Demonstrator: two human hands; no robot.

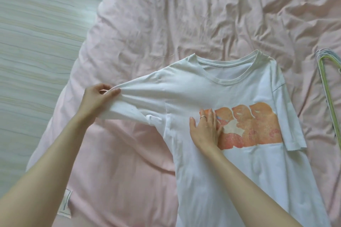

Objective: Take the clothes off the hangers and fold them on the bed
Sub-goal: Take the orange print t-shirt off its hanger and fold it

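On the rumpled pink bed (203,14), hangers (328,86) lying at its right edge, a white T-shirt (230,162) lies face up, its left sleeve pinched and pulled outward by the left hand (97,96), the right hand (206,131) pressing flat-fingered on its chest.

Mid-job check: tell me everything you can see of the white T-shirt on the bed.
The white T-shirt lies front up on the pink bedsheet, off its hanger, not yet folded. It looks like soft cotton, with a ribbed round collar and an orange-pink print across the chest. One short sleeve lies flat toward the hangers; the other is pulled out taut, its end gripped by the left hand. The right hand presses flat on the chest, at the print's edge.
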